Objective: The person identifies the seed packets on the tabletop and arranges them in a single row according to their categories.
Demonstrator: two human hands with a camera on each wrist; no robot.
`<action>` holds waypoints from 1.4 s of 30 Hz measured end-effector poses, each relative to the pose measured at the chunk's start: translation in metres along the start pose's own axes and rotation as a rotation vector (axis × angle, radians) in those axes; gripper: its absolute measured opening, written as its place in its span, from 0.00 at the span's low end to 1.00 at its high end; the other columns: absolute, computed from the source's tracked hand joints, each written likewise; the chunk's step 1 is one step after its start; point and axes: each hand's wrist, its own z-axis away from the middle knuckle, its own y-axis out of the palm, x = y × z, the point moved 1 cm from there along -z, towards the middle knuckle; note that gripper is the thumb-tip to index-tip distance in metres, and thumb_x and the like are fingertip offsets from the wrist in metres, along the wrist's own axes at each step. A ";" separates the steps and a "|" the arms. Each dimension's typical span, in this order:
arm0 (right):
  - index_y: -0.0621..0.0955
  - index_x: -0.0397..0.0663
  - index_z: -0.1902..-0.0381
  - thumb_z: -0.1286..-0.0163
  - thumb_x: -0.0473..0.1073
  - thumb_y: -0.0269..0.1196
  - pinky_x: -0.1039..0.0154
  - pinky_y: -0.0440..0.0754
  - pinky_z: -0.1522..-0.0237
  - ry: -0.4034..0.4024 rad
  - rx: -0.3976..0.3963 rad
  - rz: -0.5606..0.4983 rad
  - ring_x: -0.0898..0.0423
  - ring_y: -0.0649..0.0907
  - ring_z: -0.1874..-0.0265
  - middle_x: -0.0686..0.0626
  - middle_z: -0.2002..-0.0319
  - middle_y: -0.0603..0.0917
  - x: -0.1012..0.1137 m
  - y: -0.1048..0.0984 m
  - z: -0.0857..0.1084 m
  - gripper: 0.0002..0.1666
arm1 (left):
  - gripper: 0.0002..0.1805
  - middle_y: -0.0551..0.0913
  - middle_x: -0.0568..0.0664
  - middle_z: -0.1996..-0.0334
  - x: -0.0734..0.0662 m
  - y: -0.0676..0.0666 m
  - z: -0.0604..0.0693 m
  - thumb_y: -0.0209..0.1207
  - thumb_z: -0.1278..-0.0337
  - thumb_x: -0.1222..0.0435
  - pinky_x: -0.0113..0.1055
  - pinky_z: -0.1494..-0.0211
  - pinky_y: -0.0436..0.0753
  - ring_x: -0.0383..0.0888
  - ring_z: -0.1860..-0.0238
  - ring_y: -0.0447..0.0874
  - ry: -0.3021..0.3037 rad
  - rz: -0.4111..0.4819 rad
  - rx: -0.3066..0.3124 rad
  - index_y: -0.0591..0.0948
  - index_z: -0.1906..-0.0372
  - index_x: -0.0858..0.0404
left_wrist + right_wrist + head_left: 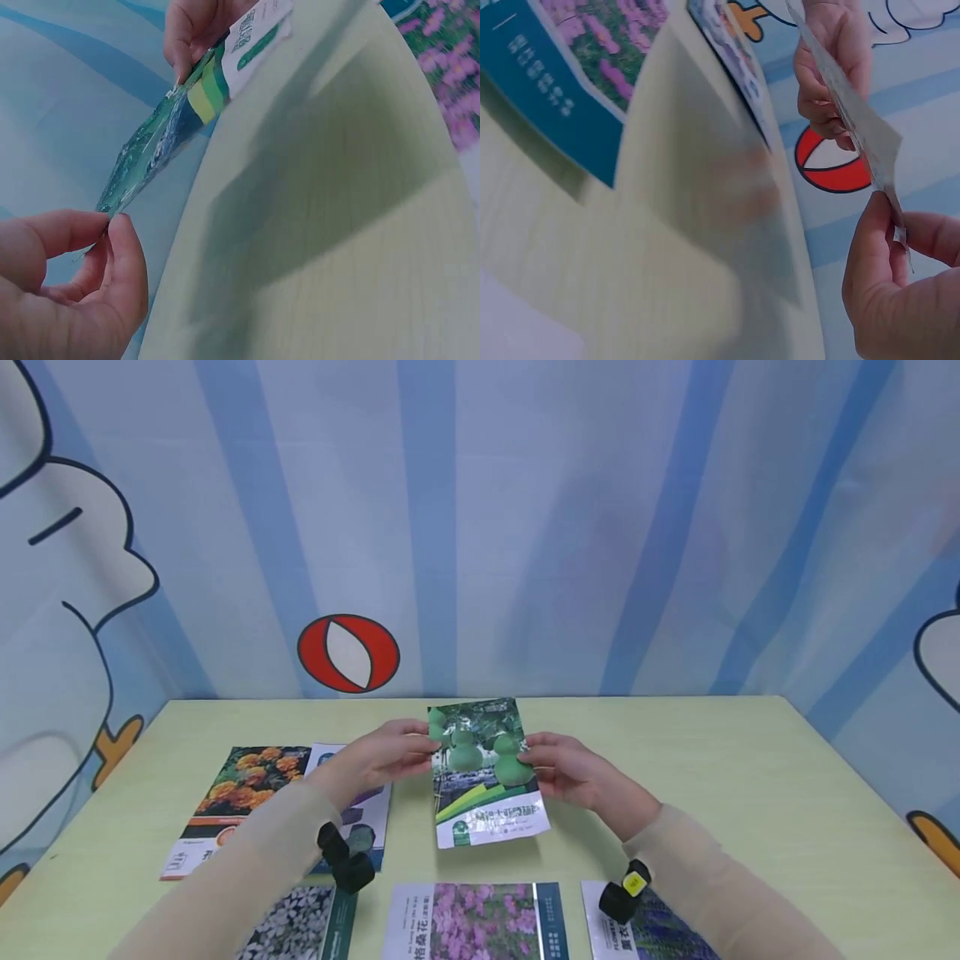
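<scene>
While both arms reach forward from the lower edge of the head view, a glossy, rectangular green packet printed with pale-green gourds (480,810) is held up off the table (750,860) at the centre of the frame, between the two hands. The left hand (382,752) lies just left of it, thumb and fingers closed to a narrow pinch on its left edge; in the left wrist view this grip sits at lower left, with the packet slanting away toward the upper right. The right hand (577,770) lies just right of it and pinches the opposite edge, its thumb and fingertips meeting at the lower right of the right wrist view, where the packet's pale back shows. Below the held packet, at bottom centre of the head view, lies a pink-flower packet with a dark blue-green strip (487,920). To the left, partly behind the left arm, are an orange-flower packet with a white lower part (251,777) and a white-flower packet with a dark green strip (296,922). At lower right, the right sleeve partly covers a purple-flower packet with a white end (667,931).
</scene>
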 end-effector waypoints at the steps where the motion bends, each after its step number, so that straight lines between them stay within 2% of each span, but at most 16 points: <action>1: 0.68 0.39 0.51 0.34 0.31 0.54 0.65 0.83 0.67 0.002 -0.008 0.014 0.53 0.81 0.65 0.43 0.59 0.77 -0.002 0.002 -0.002 0.14 | 0.21 0.74 0.55 0.62 0.002 -0.002 0.001 0.55 0.38 0.69 0.26 0.63 0.81 0.39 0.70 0.76 -0.004 -0.012 -0.008 0.65 0.41 0.67; 8: 0.70 0.39 0.55 0.38 0.30 0.58 0.70 0.79 0.80 -0.009 -0.065 0.195 0.59 0.79 0.79 0.47 0.74 0.79 -0.018 0.017 -0.011 0.14 | 0.21 0.75 0.53 0.64 0.012 -0.017 0.008 0.54 0.37 0.70 0.26 0.64 0.80 0.38 0.72 0.75 0.021 -0.053 -0.010 0.64 0.42 0.69; 12: 0.70 0.39 0.55 0.39 0.29 0.59 0.70 0.78 0.81 -0.009 -0.083 0.254 0.59 0.76 0.82 0.47 0.78 0.77 -0.025 0.025 -0.015 0.14 | 0.21 0.76 0.53 0.65 0.017 -0.021 0.008 0.55 0.38 0.69 0.26 0.66 0.80 0.38 0.72 0.75 0.013 -0.087 -0.062 0.66 0.42 0.68; 15: 0.71 0.39 0.56 0.40 0.29 0.60 0.69 0.77 0.82 -0.019 -0.101 0.301 0.59 0.75 0.83 0.48 0.78 0.76 -0.028 0.029 -0.017 0.14 | 0.21 0.76 0.53 0.65 0.020 -0.022 0.008 0.55 0.39 0.70 0.26 0.67 0.80 0.39 0.72 0.75 0.012 -0.123 -0.089 0.66 0.42 0.68; 19: 0.72 0.38 0.57 0.41 0.29 0.61 0.69 0.77 0.83 -0.036 -0.110 0.357 0.58 0.75 0.84 0.47 0.77 0.76 -0.028 0.033 -0.018 0.14 | 0.20 0.75 0.55 0.64 0.024 -0.023 0.008 0.55 0.39 0.70 0.27 0.67 0.80 0.40 0.72 0.74 0.040 -0.201 -0.126 0.67 0.43 0.69; 24: 0.73 0.36 0.57 0.42 0.27 0.61 0.70 0.77 0.82 -0.054 -0.111 0.396 0.58 0.75 0.84 0.46 0.77 0.79 -0.029 0.037 -0.019 0.15 | 0.18 0.77 0.57 0.63 0.026 -0.025 0.005 0.57 0.40 0.67 0.31 0.62 0.82 0.44 0.68 0.76 0.084 -0.384 -0.203 0.70 0.47 0.69; 28: 0.73 0.35 0.57 0.44 0.26 0.61 0.69 0.78 0.81 -0.070 -0.123 0.421 0.58 0.76 0.85 0.46 0.78 0.79 -0.030 0.039 -0.021 0.16 | 0.16 0.78 0.57 0.64 0.027 -0.025 0.003 0.58 0.42 0.66 0.33 0.61 0.82 0.46 0.67 0.76 0.104 -0.496 -0.244 0.72 0.51 0.68; 35: 0.73 0.34 0.56 0.45 0.25 0.62 0.68 0.79 0.81 -0.096 -0.143 0.465 0.58 0.76 0.86 0.46 0.80 0.79 -0.033 0.045 -0.023 0.18 | 0.16 0.78 0.55 0.67 0.028 -0.027 0.004 0.59 0.43 0.65 0.31 0.65 0.79 0.45 0.68 0.76 0.114 -0.581 -0.280 0.74 0.52 0.68; 42: 0.73 0.35 0.48 0.45 0.26 0.64 0.67 0.80 0.81 -0.080 -0.178 0.527 0.59 0.77 0.86 0.45 0.80 0.80 -0.033 0.047 -0.026 0.25 | 0.17 0.77 0.54 0.69 0.029 -0.027 0.005 0.58 0.43 0.66 0.30 0.69 0.77 0.43 0.71 0.74 0.151 -0.609 -0.280 0.73 0.51 0.70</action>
